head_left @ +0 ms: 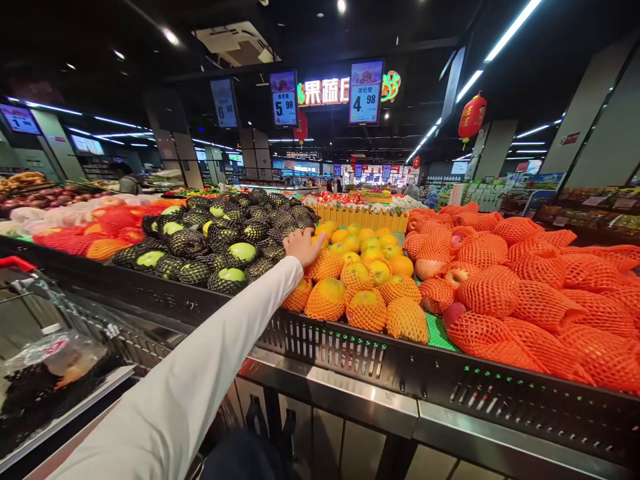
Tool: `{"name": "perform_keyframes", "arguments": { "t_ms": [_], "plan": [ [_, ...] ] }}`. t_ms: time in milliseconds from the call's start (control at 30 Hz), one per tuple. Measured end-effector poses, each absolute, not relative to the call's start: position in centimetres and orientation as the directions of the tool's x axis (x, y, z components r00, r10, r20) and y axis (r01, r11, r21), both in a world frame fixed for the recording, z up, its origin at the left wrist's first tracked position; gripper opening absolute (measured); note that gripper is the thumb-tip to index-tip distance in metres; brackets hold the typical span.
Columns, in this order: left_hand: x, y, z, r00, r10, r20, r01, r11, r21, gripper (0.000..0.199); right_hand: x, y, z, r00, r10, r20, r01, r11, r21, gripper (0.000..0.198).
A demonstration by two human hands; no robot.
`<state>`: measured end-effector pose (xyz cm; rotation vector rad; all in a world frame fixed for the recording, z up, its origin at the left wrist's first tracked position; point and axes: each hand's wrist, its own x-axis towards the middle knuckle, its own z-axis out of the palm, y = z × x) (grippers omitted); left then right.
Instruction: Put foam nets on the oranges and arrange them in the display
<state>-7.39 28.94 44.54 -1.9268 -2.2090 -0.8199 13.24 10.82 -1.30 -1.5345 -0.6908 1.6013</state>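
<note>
My left hand [303,247], in a long white sleeve, reaches in from the lower left over the fruit display. Palm down, it is at the border between the green apples and the oranges, its thumb spread to the right beside the oranges. Its fingertips are partly hidden, and nothing shows held in it. The oranges [325,299] lie in a heap, those at the front in orange foam nets and several behind them bare. To the left are green apples [243,252] in black foam nets. My right hand is out of view.
A black slatted rim [320,337] fronts the display. Fruit in red foam nets [490,291] fills the right side. A shopping cart [107,333] at lower left holds a clear plastic bag [75,350]. Price screens [365,93] hang overhead.
</note>
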Motion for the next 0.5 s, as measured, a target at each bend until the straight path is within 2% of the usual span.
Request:
{"name": "perform_keyframes", "arguments": {
  "t_ms": [67,133,300,400,500],
  "plan": [
    [-6.0,29.6,44.3,-0.156,0.888,0.432,0.956,0.026,0.293,0.053,13.5,12.8,-1.5,0.067,0.828,-0.557,-0.157,-0.543,-0.825,0.071],
    [-4.6,29.9,43.9,-0.117,0.935,0.336,0.962,0.023,0.272,0.049,13.9,14.6,-1.7,0.074,0.824,-0.562,-0.14,-0.55,-0.824,0.076],
    [-2.7,29.7,42.9,-0.104,0.977,0.187,0.975,0.063,0.212,0.076,13.9,15.7,-2.6,0.046,0.824,-0.565,-0.136,-0.555,-0.82,0.07],
    [-2.6,30.7,43.0,-0.143,0.988,0.05,0.969,0.13,0.212,0.089,13.4,14.3,-3.4,0.009,0.829,-0.559,-0.165,-0.55,-0.819,0.067],
    [-2.6,32.4,42.9,-0.159,0.987,0.006,0.961,0.153,0.231,0.099,13.0,12.1,-3.9,-0.029,0.836,-0.548,-0.198,-0.542,-0.817,0.05]
  ]
}}
